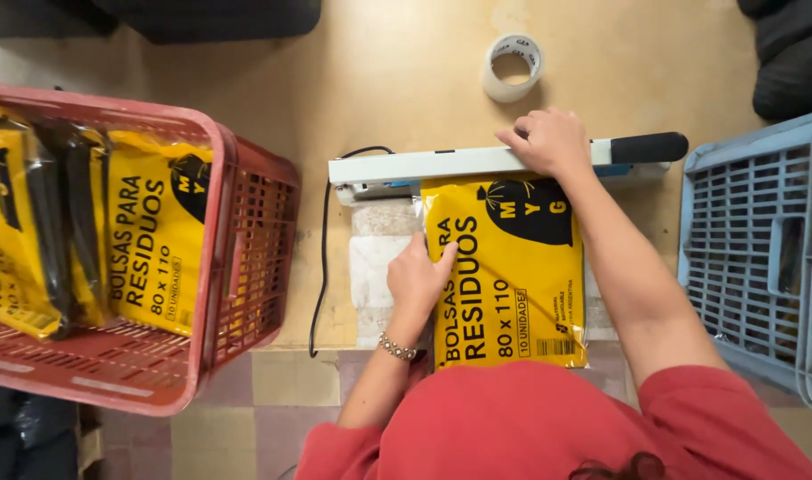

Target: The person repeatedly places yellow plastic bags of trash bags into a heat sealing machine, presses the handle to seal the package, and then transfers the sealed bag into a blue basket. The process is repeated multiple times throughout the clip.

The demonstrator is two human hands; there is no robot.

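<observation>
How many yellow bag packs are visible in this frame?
3 that can be told apart. One yellow pack lies under the sealer arm, held by the left hand. Two more stand in the red crate: one facing up, one at its left. Others may be hidden between them.

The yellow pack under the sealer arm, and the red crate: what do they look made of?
Yellow pack: seemingly thin glossy plastic film, since it shines and a clear edge shows at its side. Red crate: apparently rigid moulded plastic, matte, with lattice walls. Sealer arm: probably white-painted metal with a black grip; hard to confirm.
</observation>
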